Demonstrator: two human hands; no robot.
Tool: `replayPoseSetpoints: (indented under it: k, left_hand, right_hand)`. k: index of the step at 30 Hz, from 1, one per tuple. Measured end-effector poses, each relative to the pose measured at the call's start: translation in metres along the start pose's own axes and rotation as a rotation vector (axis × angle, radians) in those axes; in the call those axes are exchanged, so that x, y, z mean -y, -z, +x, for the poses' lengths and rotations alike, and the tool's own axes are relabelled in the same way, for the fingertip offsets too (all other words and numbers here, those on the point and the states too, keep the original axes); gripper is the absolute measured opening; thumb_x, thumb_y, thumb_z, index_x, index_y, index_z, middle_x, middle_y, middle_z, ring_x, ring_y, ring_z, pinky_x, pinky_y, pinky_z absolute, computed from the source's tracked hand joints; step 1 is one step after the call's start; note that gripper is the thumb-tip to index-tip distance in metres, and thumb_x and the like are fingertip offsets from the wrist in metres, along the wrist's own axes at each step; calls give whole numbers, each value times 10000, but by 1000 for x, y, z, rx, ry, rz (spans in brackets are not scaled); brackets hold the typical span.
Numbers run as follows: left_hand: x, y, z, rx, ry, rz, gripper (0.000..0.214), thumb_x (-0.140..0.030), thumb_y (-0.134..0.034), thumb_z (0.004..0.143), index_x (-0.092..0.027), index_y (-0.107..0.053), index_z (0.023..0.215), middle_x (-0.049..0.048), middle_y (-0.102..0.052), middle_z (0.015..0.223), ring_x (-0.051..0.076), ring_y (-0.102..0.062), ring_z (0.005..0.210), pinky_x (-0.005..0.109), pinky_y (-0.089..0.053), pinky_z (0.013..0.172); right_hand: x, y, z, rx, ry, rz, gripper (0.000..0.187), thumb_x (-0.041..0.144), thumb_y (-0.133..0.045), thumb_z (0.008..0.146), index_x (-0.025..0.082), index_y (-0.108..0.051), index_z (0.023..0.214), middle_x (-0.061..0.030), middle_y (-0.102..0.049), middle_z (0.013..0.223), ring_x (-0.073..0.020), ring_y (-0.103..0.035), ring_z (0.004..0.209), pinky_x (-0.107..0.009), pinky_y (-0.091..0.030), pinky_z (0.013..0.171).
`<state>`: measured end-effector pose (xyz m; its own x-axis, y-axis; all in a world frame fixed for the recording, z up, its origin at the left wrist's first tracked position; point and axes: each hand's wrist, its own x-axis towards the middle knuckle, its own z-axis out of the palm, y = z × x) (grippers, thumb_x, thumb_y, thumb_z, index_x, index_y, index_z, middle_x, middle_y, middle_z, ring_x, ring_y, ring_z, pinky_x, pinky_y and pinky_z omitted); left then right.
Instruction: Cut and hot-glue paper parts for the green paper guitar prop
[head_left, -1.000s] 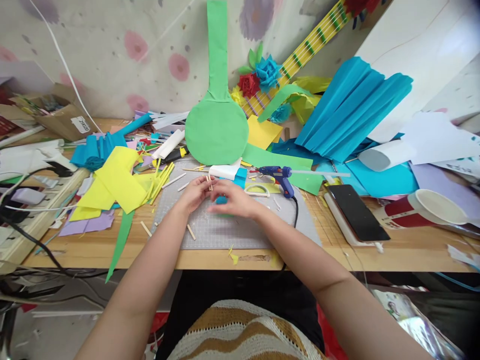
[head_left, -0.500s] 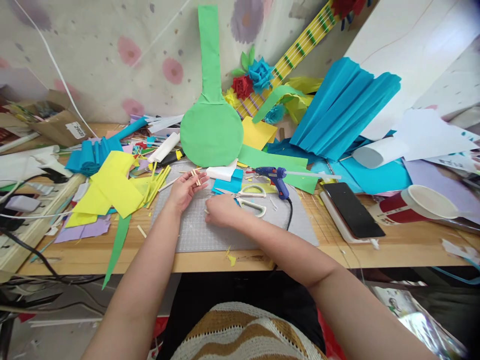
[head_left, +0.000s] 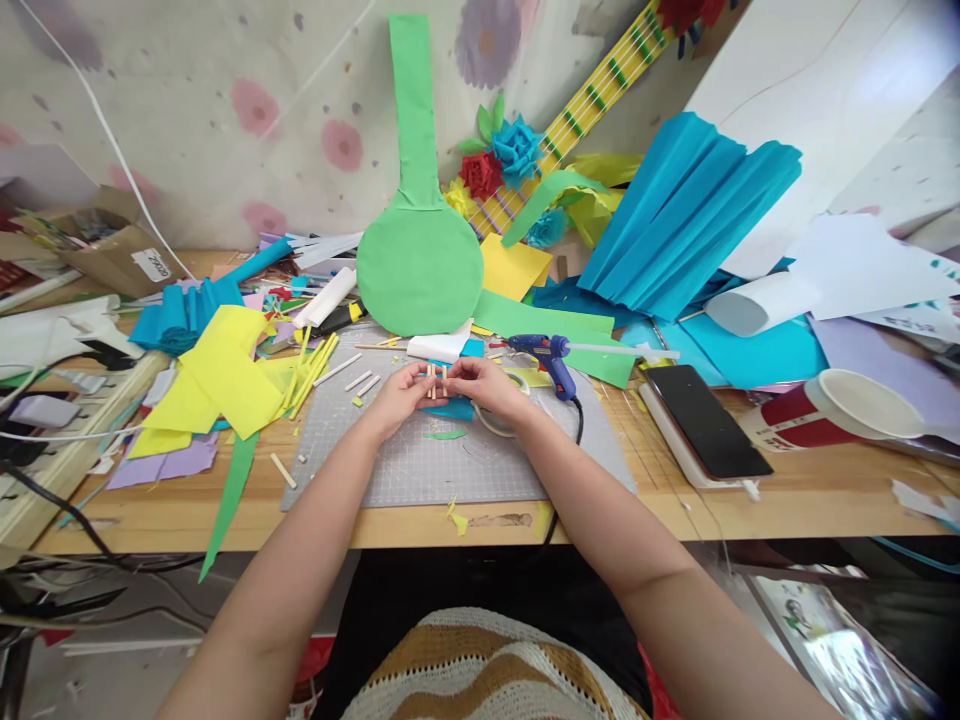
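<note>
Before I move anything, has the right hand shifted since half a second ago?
Yes: judged against the blue glue gun, the right hand has moved rightward and away from the person's body.

From here, the right hand (head_left: 482, 387) hides much of the scissors (head_left: 493, 428) and, with the left hand (head_left: 400, 397), parts of the pale sticks (head_left: 431, 380); the yellow strung neck (head_left: 600, 88) runs out of view above; the white sheet (head_left: 862, 265), at far right.
</note>
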<state>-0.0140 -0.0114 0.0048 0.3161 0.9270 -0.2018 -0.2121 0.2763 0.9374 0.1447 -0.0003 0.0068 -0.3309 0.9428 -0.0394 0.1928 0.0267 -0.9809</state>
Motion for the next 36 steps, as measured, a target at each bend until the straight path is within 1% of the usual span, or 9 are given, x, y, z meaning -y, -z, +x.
replayPoseSetpoints:
  k: [6,11,13,24,27,29,31,33,36]
  left_hand:
    - [0,-1,-1,-27,51,-4,197,-224,-656,701,-118,-578,847,35,-652,780,136,-635,721,304,-539,708]
    - [0,-2,0,-20,47,0,161,-210,-655,702,-121,-588,819,32,-649,765,132,-633,713,290,-544,681]
    - [1,-1,1,-10,44,-2,170,-224,-657,700,-123,-589,819,30,-649,755,128,-630,707,286,-544,677]
    - [-1,-1,-1,12,37,38,270,-281,-690,661,-133,-573,854,34,-647,766,140,-640,700,293,-538,674]
    - [0,-1,0,-24,7,51,278,-310,-687,657,-133,-565,834,19,-623,716,122,-617,630,283,-530,632]
    - [2,-1,1,-35,-22,46,266,-330,-678,663,-138,-560,804,-7,-581,657,94,-568,563,259,-515,585]
    - [2,-1,2,-26,-50,38,241,-328,-672,669,-139,-553,761,-29,-527,616,66,-508,527,215,-479,543]
    - [2,-1,2,-13,-74,18,213,-305,-665,679,-139,-539,725,-31,-501,619,49,-464,524,176,-431,512]
    - [1,2,0,-13,-95,-43,184,-262,-645,699,-139,-508,687,-21,-493,641,37,-411,510,156,-362,470]
  right_hand:
    - [-2,-4,3,-21,-70,-104,189,322,-606,665,142,-551,684,-17,-612,676,-100,-533,595,-220,-400,558]
    - [5,-5,2,-55,-91,-335,156,292,-589,692,136,-592,692,-17,-630,688,-96,-529,592,-207,-365,534]
    - [7,-6,2,-60,-96,-382,153,286,-586,698,134,-605,700,-15,-632,692,-92,-525,593,-202,-354,529]
    - [5,-7,1,-78,-112,-350,166,300,-575,694,136,-604,691,-13,-629,672,-100,-530,588,-207,-351,528]
    - [5,-10,0,-112,-77,-344,174,308,-568,692,137,-595,691,-4,-619,667,-94,-517,587,-202,-342,526]
    - [7,-13,0,-134,-61,-374,177,314,-558,698,140,-588,691,2,-613,669,-91,-507,587,-199,-327,517]
    - [10,-14,-1,-129,-58,-431,188,329,-544,715,146,-586,698,4,-613,680,-92,-504,595,-201,-317,515]
    - [15,-9,-5,-116,-40,-532,195,341,-520,743,160,-592,728,1,-622,708,-101,-515,618,-208,-321,529]
    - [24,11,-14,-116,24,-825,148,277,-493,766,187,-598,818,-23,-641,820,-135,-549,726,-231,-346,601]
